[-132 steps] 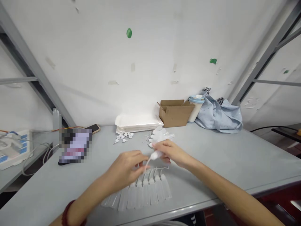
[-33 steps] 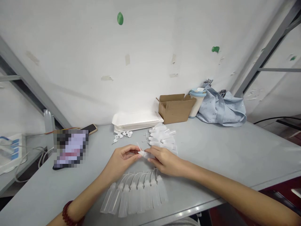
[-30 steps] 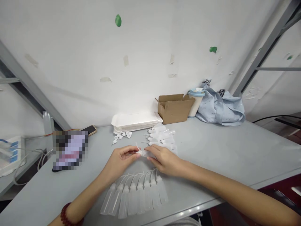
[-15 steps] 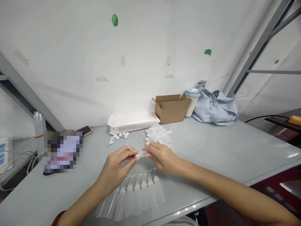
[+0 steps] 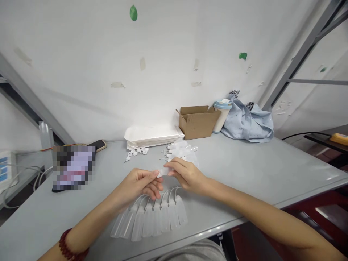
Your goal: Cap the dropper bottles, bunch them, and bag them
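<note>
Over the last half second our left hand has rolled, thumb on top now, its lower fingers dropping open. And we're pinching: left thumb and forefinger grip one end of a small translucent bottle, while the fingertips of our right hand grasp the other, the bottle lying level between the two, partly hidden. Below our hands, a row of bottles fans toward the front edge of the counter, leaving a narrow strip there. Just beyond the right hand sits a pile of bottles, tight room on that side; loose caps lie past the left fingers. Rightward of our right hand, the counter opens out wide.
</note>
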Motion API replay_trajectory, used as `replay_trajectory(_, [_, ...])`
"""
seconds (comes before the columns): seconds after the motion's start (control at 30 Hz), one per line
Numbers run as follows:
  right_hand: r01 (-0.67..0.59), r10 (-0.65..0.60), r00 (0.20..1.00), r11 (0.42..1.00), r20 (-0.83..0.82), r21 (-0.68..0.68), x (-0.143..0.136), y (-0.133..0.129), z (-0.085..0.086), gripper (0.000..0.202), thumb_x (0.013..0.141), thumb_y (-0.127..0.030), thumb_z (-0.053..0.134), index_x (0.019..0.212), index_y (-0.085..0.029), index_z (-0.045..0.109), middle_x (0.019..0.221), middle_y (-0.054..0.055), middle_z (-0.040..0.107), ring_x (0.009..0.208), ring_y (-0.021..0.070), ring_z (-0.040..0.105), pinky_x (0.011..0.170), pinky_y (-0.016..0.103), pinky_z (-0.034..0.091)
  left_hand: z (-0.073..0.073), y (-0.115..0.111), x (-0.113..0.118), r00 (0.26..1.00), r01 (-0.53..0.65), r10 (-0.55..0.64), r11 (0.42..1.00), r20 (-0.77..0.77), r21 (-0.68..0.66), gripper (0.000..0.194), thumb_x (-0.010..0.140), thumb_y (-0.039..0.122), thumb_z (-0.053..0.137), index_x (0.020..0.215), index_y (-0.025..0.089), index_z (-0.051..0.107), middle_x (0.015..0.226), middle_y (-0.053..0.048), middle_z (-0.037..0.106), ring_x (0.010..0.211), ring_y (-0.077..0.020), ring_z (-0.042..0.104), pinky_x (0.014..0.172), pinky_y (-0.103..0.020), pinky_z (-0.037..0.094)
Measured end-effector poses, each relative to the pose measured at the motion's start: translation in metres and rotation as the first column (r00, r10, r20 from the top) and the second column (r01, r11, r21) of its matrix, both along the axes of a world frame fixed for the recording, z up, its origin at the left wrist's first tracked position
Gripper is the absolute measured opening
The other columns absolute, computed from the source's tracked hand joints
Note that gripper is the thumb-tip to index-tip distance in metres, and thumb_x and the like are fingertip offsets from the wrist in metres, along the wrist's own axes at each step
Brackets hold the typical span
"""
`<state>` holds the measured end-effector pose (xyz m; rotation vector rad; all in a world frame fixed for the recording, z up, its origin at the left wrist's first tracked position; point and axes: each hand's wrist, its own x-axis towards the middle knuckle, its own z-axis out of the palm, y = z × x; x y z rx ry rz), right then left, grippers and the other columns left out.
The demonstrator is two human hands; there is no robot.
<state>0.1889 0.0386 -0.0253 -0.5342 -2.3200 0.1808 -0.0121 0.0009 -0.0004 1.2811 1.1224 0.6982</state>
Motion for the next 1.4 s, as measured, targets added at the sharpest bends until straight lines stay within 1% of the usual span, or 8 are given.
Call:
replay_trajectory(0.17, [0.005, -0.008, 0.997, 0.999, 0.08, 0.041, 0.002, 0.001, 0.002, 0.022, 0.095, -0.022, 0.032, 0.108, -0.014, 0.048, 0.088, 0.01, 0.057, 0.071, 0.0154, 0.054, 0.058, 0.025, 0.046, -0.001, -0.003, 0.001, 0.997, 0.071, -0.07, 0.998, -0.027, 0.002, 0.041, 0.082, 0.052, 0.052, 0.084, 0.013, 0.063, 0.081, -0.009, 0.07, 0.046, -0.0159, 0.064, 0.035, -0.022, 0.044])
replay_trajectory(0.3, [0.003, -0.006, 0.995, 1.0, 0.103, 0.028, 0.002, 0.0, 0.001, 0.021, 0.096, -0.022, 0.032, 0.105, -0.014, 0.048, 0.085, 0.009, 0.056, 0.068, 0.0145, 0.053, 0.057, 0.025, 0.046, -0.005, -0.004, 0.0, 0.97, 0.069, 0.008, 0.95, -0.242, 0.306, 0.028, 0.083, 0.044, 0.053, 0.083, 0.017, 0.062, 0.078, -0.006, 0.07, 0.051, -0.0164, 0.064, 0.043, -0.024, 0.048])
replay_trajectory(0.5, [0.012, -0.007, 0.996, 0.998, 0.087, -0.059, 0.001, -0.003, -0.001, 0.021, 0.095, -0.02, 0.032, 0.105, -0.012, 0.048, 0.084, 0.009, 0.057, 0.067, 0.0155, 0.052, 0.058, 0.027, 0.047, -0.017, -0.008, -0.003, 0.847, 0.197, 0.336, 0.519, -0.411, 0.832, 0.016, 0.083, 0.027, 0.053, 0.085, 0.018, 0.066, 0.074, -0.006, 0.07, 0.062, -0.0178, 0.063, 0.059, -0.026, 0.048])
replay_trajectory(0.57, [0.013, -0.009, 0.998, 0.998, 0.066, -0.061, 0.001, -0.003, -0.001, 0.02, 0.095, -0.02, 0.033, 0.106, -0.013, 0.048, 0.085, 0.01, 0.057, 0.069, 0.0161, 0.052, 0.059, 0.028, 0.047, -0.012, -0.009, -0.004, 0.861, 0.177, 0.315, 0.553, -0.4, 0.814, 0.016, 0.082, 0.028, 0.055, 0.086, 0.017, 0.066, 0.073, -0.005, 0.07, 0.062, -0.0169, 0.063, 0.059, -0.025, 0.049])
replay_trajectory(0.73, [0.033, -0.033, 0.999, 0.999, -0.009, 0.018, 0.002, -0.003, 0.002, 0.021, 0.095, -0.022, 0.033, 0.11, -0.014, 0.047, 0.087, 0.01, 0.058, 0.071, 0.0164, 0.054, 0.058, 0.027, 0.046, 0.007, -0.007, -0.004, 0.953, 0.054, 0.101, 0.87, -0.285, 0.49, 0.024, 0.083, 0.038, 0.055, 0.079, 0.018, 0.066, 0.062, -0.001, 0.066, 0.056, -0.015, 0.062, 0.056, -0.024, 0.051])
replay_trajectory(0.9, [0.062, -0.061, 0.998, 0.994, -0.018, 0.095, 0.001, -0.006, 0.003, 0.023, 0.096, -0.022, 0.032, 0.109, -0.014, 0.048, 0.086, 0.009, 0.059, 0.068, 0.0149, 0.055, 0.053, 0.024, 0.045, 0.004, -0.002, -0.002, 1.0, 0.012, -0.011, 0.985, -0.011, 0.173, 0.031, 0.083, 0.041, 0.054, 0.069, 0.015, 0.064, 0.064, -0.002, 0.065, 0.055, -0.0148, 0.063, 0.052, -0.025, 0.051])
replay_trajectory(1.13, [0.169, -0.169, 0.986, 0.985, 0.007, 0.036, 0.003, 0.003, -0.002, 0.023, 0.096, -0.026, 0.034, 0.107, -0.015, 0.052, 0.087, 0.009, 0.061, 0.068, 0.0152, 0.056, 0.056, 0.025, 0.045, 0.0, 0.0, 0.0, 0.987, -0.11, 0.129, 0.977, -0.092, 0.184, 0.029, 0.082, 0.041, 0.057, 0.075, 0.014, 0.066, 0.069, -0.003, 0.067, 0.059, -0.0138, 0.062, 0.061, -0.026, 0.051])
replay_trajectory(1.4, [0.184, -0.228, 0.961, 0.949, -0.156, -0.257, 0.005, 0.007, 0.006, 0.022, 0.091, -0.025, 0.043, 0.104, -0.014, 0.058, 0.085, 0.008, 0.062, 0.074, 0.0159, 0.056, 0.061, 0.027, 0.044, -0.007, -0.01, 0.01, 0.884, 0.275, 0.052, 0.746, -0.464, 0.607, 0.017, 0.086, 0.023, 0.049, 0.092, 0.018, 0.065, 0.091, -0.005, 0.067, 0.079, -0.0162, 0.06, 0.062, -0.023, 0.046])
